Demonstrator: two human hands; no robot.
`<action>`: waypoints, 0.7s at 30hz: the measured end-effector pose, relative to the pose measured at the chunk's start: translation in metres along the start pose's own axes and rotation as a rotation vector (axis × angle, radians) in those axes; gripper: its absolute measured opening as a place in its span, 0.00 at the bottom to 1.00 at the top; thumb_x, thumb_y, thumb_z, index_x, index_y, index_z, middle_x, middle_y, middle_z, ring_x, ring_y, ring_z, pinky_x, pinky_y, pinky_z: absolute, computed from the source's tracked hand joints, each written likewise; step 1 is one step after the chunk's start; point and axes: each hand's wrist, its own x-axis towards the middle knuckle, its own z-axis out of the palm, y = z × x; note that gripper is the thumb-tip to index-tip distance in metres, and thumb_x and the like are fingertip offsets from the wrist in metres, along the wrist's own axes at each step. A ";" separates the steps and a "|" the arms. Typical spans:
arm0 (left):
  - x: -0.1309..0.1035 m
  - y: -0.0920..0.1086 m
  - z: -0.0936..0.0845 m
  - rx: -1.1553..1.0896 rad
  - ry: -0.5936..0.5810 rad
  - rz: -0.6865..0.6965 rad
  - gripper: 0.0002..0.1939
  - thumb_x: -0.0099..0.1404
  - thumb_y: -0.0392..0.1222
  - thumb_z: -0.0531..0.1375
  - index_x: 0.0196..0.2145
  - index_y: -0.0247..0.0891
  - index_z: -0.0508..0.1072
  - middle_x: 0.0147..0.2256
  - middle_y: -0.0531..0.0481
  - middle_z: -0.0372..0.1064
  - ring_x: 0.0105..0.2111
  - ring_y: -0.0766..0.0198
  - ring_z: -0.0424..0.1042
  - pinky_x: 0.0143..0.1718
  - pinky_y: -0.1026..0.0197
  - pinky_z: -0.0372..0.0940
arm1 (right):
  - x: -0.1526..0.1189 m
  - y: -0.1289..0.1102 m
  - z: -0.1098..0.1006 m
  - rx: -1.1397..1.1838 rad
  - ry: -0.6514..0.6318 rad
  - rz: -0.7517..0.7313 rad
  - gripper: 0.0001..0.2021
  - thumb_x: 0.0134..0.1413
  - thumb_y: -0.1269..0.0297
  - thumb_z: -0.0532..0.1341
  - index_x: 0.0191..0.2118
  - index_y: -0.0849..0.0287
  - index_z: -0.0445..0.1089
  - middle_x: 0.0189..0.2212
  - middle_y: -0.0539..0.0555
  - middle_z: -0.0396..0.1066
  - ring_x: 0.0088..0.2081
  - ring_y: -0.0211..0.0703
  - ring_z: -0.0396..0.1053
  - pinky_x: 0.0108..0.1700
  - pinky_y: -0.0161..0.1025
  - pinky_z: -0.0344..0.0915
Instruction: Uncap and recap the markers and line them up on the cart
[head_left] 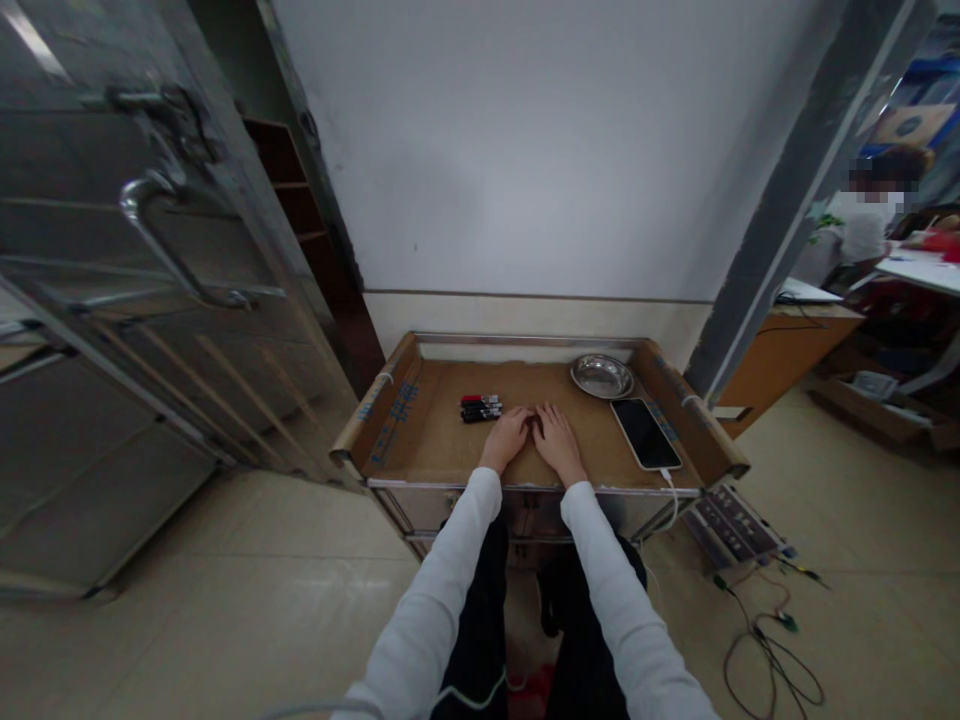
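My left hand (509,437) and my right hand (556,443) rest side by side, palms down, on the cardboard-covered top of a small cart (435,455). Both are open, and nothing shows in them. Their fingertips come close together in the middle. Just left of my left hand lies a small group of markers (481,409), with red at the back and black in front. Farther right, beyond my right hand, are a round metal dish (602,376) and a smartphone (646,434) with a dark screen and a white cable (670,485) plugged in.
Raised cardboard sides (690,410) border the cart top, and a white wall panel (525,150) stands behind. A metal door (172,240) with a handle is at left. Cables (772,650) lie on the floor at right. A person (870,215) sits at a desk farther back.
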 end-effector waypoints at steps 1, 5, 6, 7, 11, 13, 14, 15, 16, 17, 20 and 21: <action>0.000 0.001 -0.001 -0.005 -0.002 0.000 0.18 0.62 0.28 0.50 0.47 0.35 0.70 0.50 0.43 0.68 0.51 0.62 0.67 0.56 0.57 0.60 | 0.000 0.000 0.000 0.003 0.003 -0.001 0.23 0.62 0.65 0.46 0.59 0.68 0.59 0.61 0.65 0.56 0.63 0.49 0.51 0.63 0.49 0.49; -0.001 0.002 -0.003 -0.026 -0.007 -0.010 0.18 0.63 0.28 0.49 0.47 0.36 0.69 0.51 0.44 0.67 0.52 0.62 0.66 0.56 0.56 0.60 | 0.000 0.000 -0.001 0.018 0.009 0.002 0.22 0.62 0.66 0.46 0.59 0.67 0.60 0.61 0.64 0.57 0.63 0.49 0.51 0.62 0.50 0.49; -0.001 0.003 -0.003 -0.031 -0.007 -0.013 0.18 0.63 0.28 0.49 0.47 0.36 0.69 0.51 0.44 0.67 0.52 0.62 0.66 0.56 0.56 0.60 | 0.000 0.000 -0.001 0.020 0.006 0.003 0.22 0.62 0.66 0.46 0.59 0.67 0.60 0.60 0.64 0.57 0.63 0.49 0.51 0.63 0.49 0.49; -0.001 0.003 -0.003 -0.037 -0.009 -0.016 0.18 0.63 0.28 0.48 0.47 0.36 0.70 0.51 0.44 0.67 0.52 0.62 0.66 0.56 0.56 0.60 | 0.000 0.000 -0.001 0.023 0.005 0.004 0.23 0.62 0.66 0.46 0.59 0.68 0.60 0.60 0.64 0.57 0.63 0.49 0.51 0.63 0.49 0.49; -0.002 0.003 -0.003 -0.055 -0.025 -0.026 0.19 0.63 0.28 0.48 0.48 0.37 0.69 0.51 0.44 0.66 0.53 0.62 0.65 0.57 0.55 0.59 | -0.001 0.000 -0.001 0.040 0.016 0.001 0.22 0.61 0.66 0.47 0.59 0.67 0.61 0.60 0.64 0.57 0.63 0.49 0.51 0.63 0.50 0.50; -0.006 0.004 -0.003 -0.061 -0.030 -0.019 0.19 0.63 0.29 0.48 0.49 0.37 0.68 0.52 0.43 0.66 0.53 0.62 0.65 0.57 0.54 0.59 | -0.002 0.000 -0.001 0.049 0.023 -0.001 0.22 0.61 0.66 0.47 0.58 0.66 0.61 0.60 0.64 0.58 0.63 0.48 0.52 0.62 0.51 0.50; -0.009 0.005 -0.004 -0.061 -0.029 -0.016 0.19 0.63 0.29 0.48 0.49 0.36 0.68 0.52 0.42 0.65 0.53 0.61 0.65 0.57 0.53 0.60 | -0.002 0.001 -0.001 0.051 0.024 -0.001 0.22 0.61 0.66 0.47 0.58 0.66 0.62 0.60 0.64 0.58 0.63 0.48 0.52 0.62 0.51 0.50; -0.013 0.006 -0.005 -0.060 -0.026 -0.014 0.18 0.63 0.29 0.48 0.49 0.36 0.68 0.53 0.42 0.65 0.54 0.61 0.65 0.57 0.53 0.60 | -0.002 0.001 -0.002 0.053 0.021 -0.001 0.22 0.61 0.66 0.47 0.57 0.66 0.62 0.60 0.64 0.59 0.63 0.48 0.52 0.62 0.50 0.50; -0.017 0.007 -0.006 -0.059 -0.023 -0.011 0.18 0.63 0.29 0.49 0.49 0.36 0.68 0.53 0.42 0.64 0.54 0.61 0.65 0.57 0.53 0.60 | -0.002 0.001 -0.002 0.054 0.017 0.001 0.21 0.61 0.66 0.46 0.57 0.66 0.62 0.60 0.63 0.59 0.63 0.48 0.52 0.62 0.50 0.50; -0.021 0.009 -0.008 -0.059 -0.022 -0.005 0.18 0.63 0.29 0.49 0.48 0.36 0.68 0.53 0.42 0.64 0.54 0.61 0.64 0.57 0.54 0.60 | -0.003 0.001 -0.003 0.055 0.011 0.001 0.21 0.61 0.66 0.46 0.57 0.66 0.62 0.60 0.63 0.58 0.63 0.48 0.52 0.62 0.49 0.50; -0.033 0.010 -0.015 -0.095 -0.012 0.019 0.16 0.63 0.30 0.50 0.46 0.38 0.69 0.49 0.44 0.68 0.51 0.62 0.66 0.55 0.56 0.62 | -0.009 0.000 -0.006 0.052 -0.009 -0.009 0.22 0.61 0.66 0.46 0.58 0.65 0.61 0.60 0.63 0.57 0.63 0.47 0.51 0.63 0.50 0.50; -0.037 0.009 -0.018 -0.108 0.016 -0.001 0.15 0.63 0.30 0.50 0.46 0.38 0.68 0.46 0.45 0.69 0.49 0.63 0.68 0.53 0.57 0.63 | -0.014 -0.001 -0.008 0.049 -0.016 -0.015 0.22 0.62 0.65 0.46 0.59 0.64 0.61 0.61 0.62 0.57 0.64 0.47 0.50 0.63 0.50 0.50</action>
